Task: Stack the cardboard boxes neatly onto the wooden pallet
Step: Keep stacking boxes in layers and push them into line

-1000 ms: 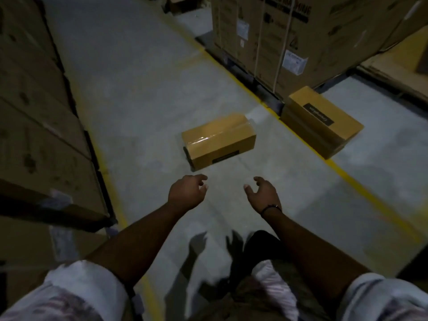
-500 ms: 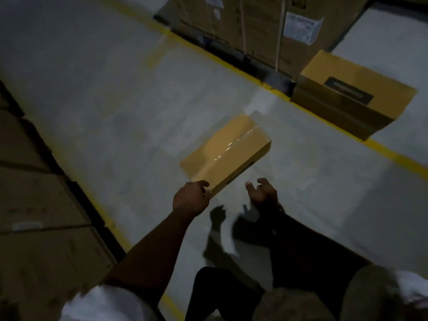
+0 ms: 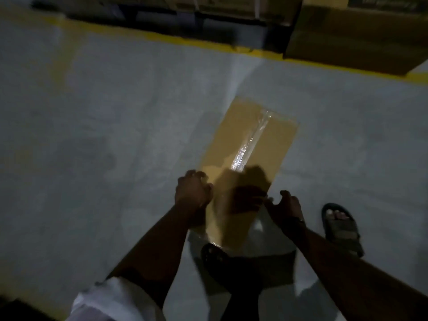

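Observation:
A long tan cardboard box (image 3: 247, 144) with clear tape along its top seam lies flat on the grey floor just in front of me. My left hand (image 3: 193, 193) is at the near left edge of the box, its fingers curled over that edge. At the near right edge, my right hand (image 3: 283, 207) has its fingers spread and its palm facing the box's side. Whether it touches the box is not clear. Shadows of my hands fall across the near end of the box.
A second tan box (image 3: 356, 35) sits at the top right on the yellow floor line (image 3: 162, 39). Strapped cartons on a dark pallet base (image 3: 231, 12) run along the top edge. My sandalled feet (image 3: 340, 225) stand close to the box's near end.
I have bent lower and closer, so the box now lies lengthwise right under my hands. My left hand stays at its left edge and my right hand has come up beside its right edge.

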{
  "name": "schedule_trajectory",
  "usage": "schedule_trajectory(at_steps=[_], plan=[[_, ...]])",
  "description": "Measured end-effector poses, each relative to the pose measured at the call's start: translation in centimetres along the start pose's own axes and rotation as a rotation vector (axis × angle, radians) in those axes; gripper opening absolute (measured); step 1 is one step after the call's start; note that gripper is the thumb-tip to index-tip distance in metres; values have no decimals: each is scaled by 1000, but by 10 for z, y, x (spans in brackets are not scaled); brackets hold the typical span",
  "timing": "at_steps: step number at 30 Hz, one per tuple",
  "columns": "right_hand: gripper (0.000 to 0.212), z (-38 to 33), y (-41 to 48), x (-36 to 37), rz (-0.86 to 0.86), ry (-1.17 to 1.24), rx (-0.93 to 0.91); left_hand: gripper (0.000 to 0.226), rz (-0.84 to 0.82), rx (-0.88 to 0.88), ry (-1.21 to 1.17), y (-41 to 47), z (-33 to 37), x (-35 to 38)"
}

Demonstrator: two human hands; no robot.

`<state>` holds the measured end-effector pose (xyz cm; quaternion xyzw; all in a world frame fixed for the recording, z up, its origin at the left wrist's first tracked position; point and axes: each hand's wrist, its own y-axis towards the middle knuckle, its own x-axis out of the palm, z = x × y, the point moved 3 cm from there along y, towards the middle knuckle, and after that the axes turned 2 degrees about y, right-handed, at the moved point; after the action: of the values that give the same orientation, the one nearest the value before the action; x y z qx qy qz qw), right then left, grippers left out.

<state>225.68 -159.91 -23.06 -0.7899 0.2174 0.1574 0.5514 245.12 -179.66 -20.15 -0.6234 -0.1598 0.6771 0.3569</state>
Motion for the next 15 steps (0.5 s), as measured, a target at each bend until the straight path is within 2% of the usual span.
schedule_trajectory(at_steps=[2,4,5,6,7,9,11,13,15], plan=[[86,-5,38,39,14,140,80,83,-47,-48,13,54,-26,25],[131,-14,76,68,64,396,109,112,-73,-23,-140,96,-36,43],[149,-16,91,81,69,511,122,116,-64,39,-239,113,-39,53],[157,-17,104,93,74,575,129,108,-48,97,-278,125,-40,58],[155,-17,110,97,89,572,133,99,-25,141,-264,132,-39,64],[136,-11,106,97,119,501,122,105,16,173,-167,125,-34,72],[118,-2,80,78,117,449,107,105,69,134,-110,95,-21,67],[101,11,37,37,129,385,107,87,104,148,-160,47,-5,49],[88,17,-25,-14,241,359,68,64,103,154,-308,-15,13,17]])
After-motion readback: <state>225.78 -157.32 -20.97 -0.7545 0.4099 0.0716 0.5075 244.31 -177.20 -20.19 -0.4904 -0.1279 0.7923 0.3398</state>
